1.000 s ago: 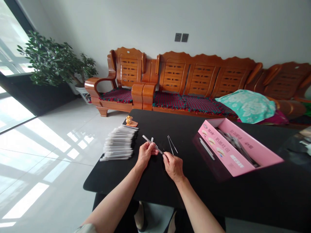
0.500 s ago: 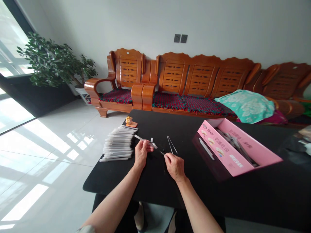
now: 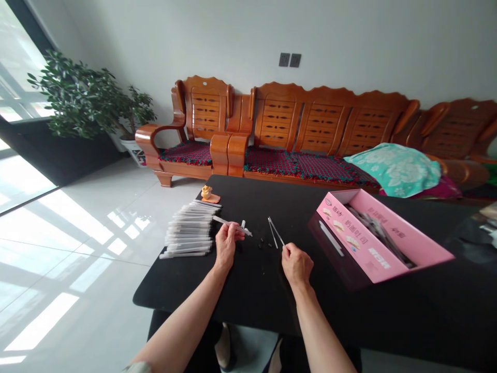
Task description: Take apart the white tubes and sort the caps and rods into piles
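Right hand (image 3: pixel 297 265) shifted from the pen (image 3: pixel 222 220) to the tweezers (image 3: pixel 276 230) since the earlier frame, head view.
Left hand (image 3: pixel 226 247): grip closed around the pen, above the desk (image 3: pixel 248 290), beside the pen row (image 3: pixel 190 229). Right fingertips meet one tweezer leg; whether they pinch it cannot be told.

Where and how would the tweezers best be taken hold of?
The tweezers would probably be best gripped midway along both legs, thumb and finger on the outer sides, coming from above and the right: the legs meet at the far end and spread toward the near side, and the right hand is at the right leg's near end.
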Tool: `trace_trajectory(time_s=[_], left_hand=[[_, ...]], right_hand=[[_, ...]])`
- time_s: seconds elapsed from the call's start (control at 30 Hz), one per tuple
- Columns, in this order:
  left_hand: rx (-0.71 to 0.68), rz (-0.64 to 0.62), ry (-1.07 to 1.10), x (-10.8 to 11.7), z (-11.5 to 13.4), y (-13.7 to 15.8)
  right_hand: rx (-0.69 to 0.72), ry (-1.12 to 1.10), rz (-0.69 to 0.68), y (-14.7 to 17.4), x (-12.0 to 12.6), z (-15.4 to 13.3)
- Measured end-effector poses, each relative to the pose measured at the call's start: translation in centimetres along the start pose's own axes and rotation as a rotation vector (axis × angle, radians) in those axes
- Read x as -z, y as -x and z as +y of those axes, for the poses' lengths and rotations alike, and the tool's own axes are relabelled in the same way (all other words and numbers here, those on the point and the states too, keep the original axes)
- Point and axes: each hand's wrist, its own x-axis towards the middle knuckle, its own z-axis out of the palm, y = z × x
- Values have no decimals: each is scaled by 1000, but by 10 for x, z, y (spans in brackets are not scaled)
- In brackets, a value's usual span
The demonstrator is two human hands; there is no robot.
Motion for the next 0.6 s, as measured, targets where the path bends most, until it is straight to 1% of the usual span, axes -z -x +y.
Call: trace_trajectory(time_s=[0.13, 0.23, 0.3, 0.37, 0.4, 0.43, 0.5, 0.6], left_hand=[[37, -106, -2, -2, 1, 1], [100, -161, 21, -3, 1, 2], [145, -205, 41, -4, 1, 3], [187, -264, 62, -4, 1, 4], [206, -297, 73, -5, 2, 5], [222, -334, 82, -5, 2, 6], [241, -408, 87, -6, 4, 9], [248, -486, 63, -6, 7, 11]], right_hand=[[-16, 51, -37, 0, 0, -3], [-11, 23, -30, 0, 1, -3], [-1, -67, 30, 0, 3, -5], [55, -238, 83, 0, 7, -12], [97, -343, 82, 0, 9, -17], [137, -452, 56, -1, 12, -22], [169, -655, -69, -1, 17, -35], [88, -913, -366, -2, 22, -50]])
